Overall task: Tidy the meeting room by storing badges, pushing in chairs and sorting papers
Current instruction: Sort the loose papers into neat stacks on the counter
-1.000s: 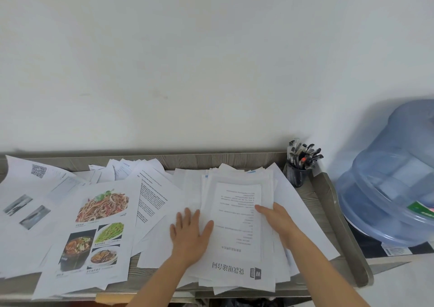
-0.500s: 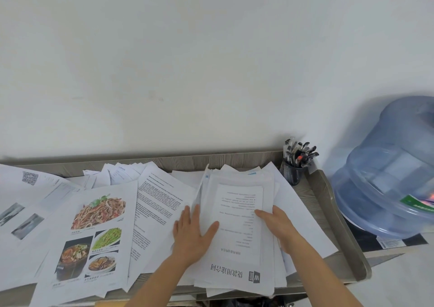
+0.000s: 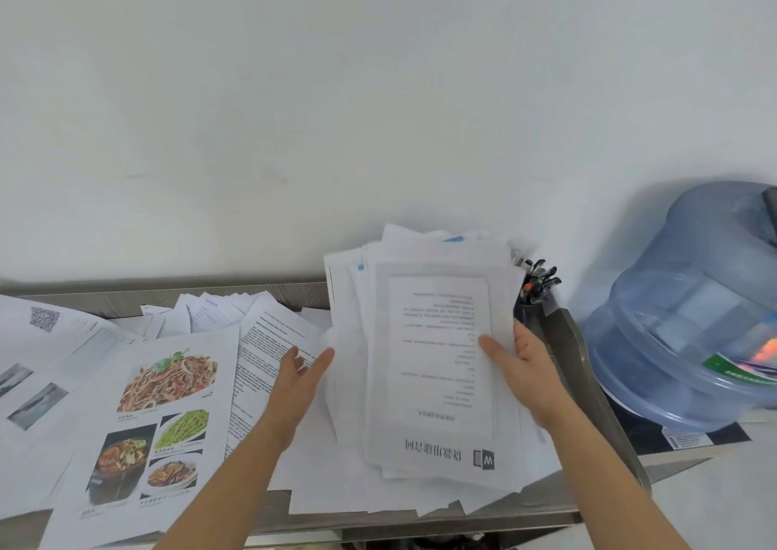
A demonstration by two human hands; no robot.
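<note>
Several pens (image 3: 542,282) stand in a dark cup (image 3: 522,313) at the table's (image 3: 235,292) right end, just behind the tilted paper stack (image 3: 437,360). The right hand (image 3: 529,377) pinches the stack's right edge; the left hand (image 3: 298,385), fingers loose, touches its left. A "W" logo (image 3: 484,460) shows upside down.

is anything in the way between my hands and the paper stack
Nothing visible. The right hand grips the paper stack by its right edge, thumb on top; the left hand touches its left edge. The pen cup stands beyond the right hand, not between.
</note>
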